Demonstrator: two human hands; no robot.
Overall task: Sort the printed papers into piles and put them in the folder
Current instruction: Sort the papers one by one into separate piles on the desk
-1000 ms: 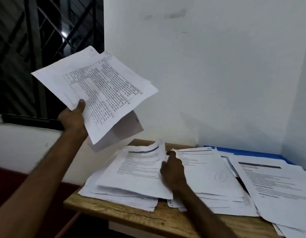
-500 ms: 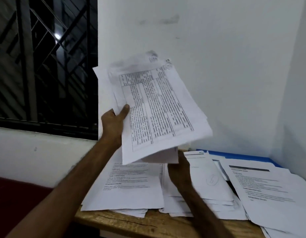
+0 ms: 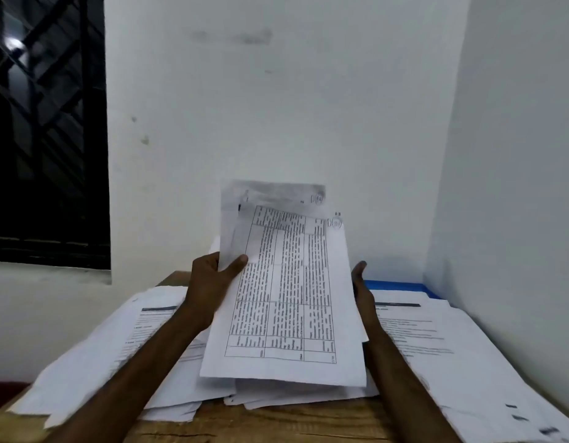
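A pale, matt white wall (image 3: 308, 107) fills most of the scene, and a dark window with a metal grille (image 3: 46, 139) is on the left. Below stands a rough brown wooden table (image 3: 276, 423) with visible grain. Loose piles of white printed paper cover it: a wide left pile (image 3: 101, 356), a right pile (image 3: 452, 356) that reaches to the corner, and a smaller middle pile (image 3: 292, 396).

Over the middle pile the person holds a sheaf of white printed sheets (image 3: 286, 298) almost upright, tilted a little back. The front page carries a ruled table of small dark text, and the sheets are fanned unevenly at the top. Behind the right pile, a flat blue folder (image 3: 395, 286) shows only one edge against the wall.

Both forearms reach forward from the near edge. The left hand (image 3: 213, 282) grips the left side of the sheaf, with the thumb (image 3: 237, 263) pressed on the front page and the fingers curled behind. The right hand (image 3: 361, 289) stands flat at the right edge of the sheaf, with fingers straight and pointing up, and it grips nothing. I cannot tell if its palm really touches the paper.
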